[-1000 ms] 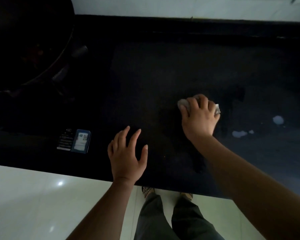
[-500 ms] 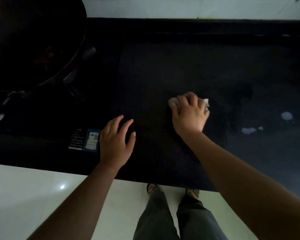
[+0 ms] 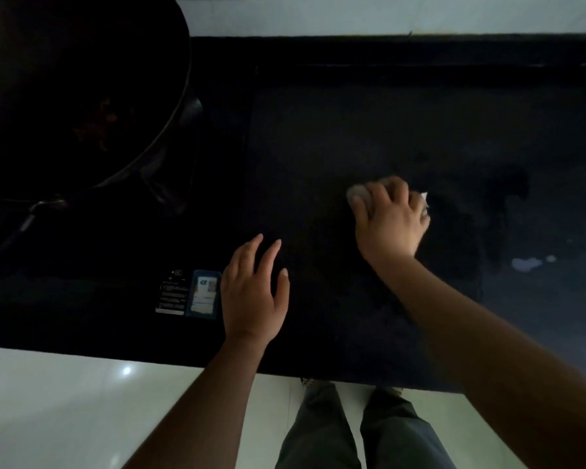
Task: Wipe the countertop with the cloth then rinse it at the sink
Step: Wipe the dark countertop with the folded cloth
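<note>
A dark countertop [image 3: 369, 123] fills the middle of the dim view. My right hand [image 3: 391, 225] presses down on a pale cloth [image 3: 354, 194], of which only small bits show at the fingertips and at the hand's right side. My left hand [image 3: 252, 292] rests flat on the counter near the front edge, fingers spread, holding nothing. A darker wet patch spreads to the right of the cloth. Whitish spots [image 3: 526, 264] lie on the counter at the far right. No sink is in view.
A large black wok [image 3: 65, 89] sits on a cooktop at the back left. Two labels [image 3: 192, 292] are stuck near the cooktop's front, just left of my left hand. Pale floor tiles [image 3: 65, 407] and my legs [image 3: 352, 431] show below the counter's front edge.
My right hand has slid the cloth a little to the left across the counter. My left hand has shifted left toward the labels. The view has drifted left.
</note>
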Demonstrator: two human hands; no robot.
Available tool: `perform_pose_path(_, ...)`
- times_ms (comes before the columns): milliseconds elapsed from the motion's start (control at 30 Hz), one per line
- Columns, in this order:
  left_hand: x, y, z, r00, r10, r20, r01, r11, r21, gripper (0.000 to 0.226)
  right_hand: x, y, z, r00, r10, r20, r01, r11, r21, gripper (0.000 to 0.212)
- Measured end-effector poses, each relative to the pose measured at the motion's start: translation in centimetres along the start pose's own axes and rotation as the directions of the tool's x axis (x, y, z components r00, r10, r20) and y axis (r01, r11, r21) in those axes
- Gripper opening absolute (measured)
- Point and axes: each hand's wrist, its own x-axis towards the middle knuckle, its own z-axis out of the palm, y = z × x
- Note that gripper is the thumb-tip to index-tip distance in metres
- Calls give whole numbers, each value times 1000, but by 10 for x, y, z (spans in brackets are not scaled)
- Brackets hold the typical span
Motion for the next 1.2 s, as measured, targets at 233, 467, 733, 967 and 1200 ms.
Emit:
perform_pose_path(233,1,-2,0,999,33,-21,-33,999,15,48,-59,-22,10,944,-323,65,324,946,-17,31)
perform_pose_path(467,5,6,-3,991,135,-14,-135,990,-50,43,-34,63,-25,997,-71,-15,70,996,-57,35)
perform_pose_path(733,66,97,26,978,204,-31,-207,972,-113,38,-3,84,-35,948,-315,40,317,947,-47,36)
perform_pose_path(967,112,152,70,997,68,44,-71,995,72,46,90,134,-50,996,14,-84,-16,1000,-27,37)
perform_pose_path(1200,112,152,73,998,48,-36,-45,994,97,44,90,96,-38,936,-348,53,348,937,9,35)
